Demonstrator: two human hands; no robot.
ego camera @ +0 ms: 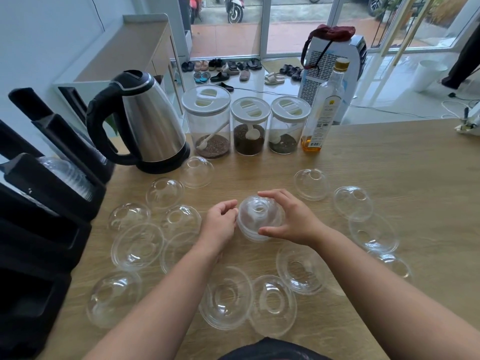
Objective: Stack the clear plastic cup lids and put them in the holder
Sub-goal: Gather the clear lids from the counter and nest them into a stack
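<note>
A small stack of clear dome lids (255,216) stands dome-up on the wooden table (389,157) in the middle. My right hand (293,219) wraps around its right side, thumb in front and fingers behind. My left hand (220,222) touches its left side with curled fingers. Several loose clear lids lie around, some dome-up like one lid (164,193) on the left, some upside down like another lid (301,268) near me. The black holder (52,193) stands at the left edge with a row of lids (67,175) lying in one slot.
At the back of the table stand a steel kettle (148,120), three lidded jars (249,126) and a glass bottle (324,110). The table's far edge lies just behind them. A cable end (467,123) sits at the far right.
</note>
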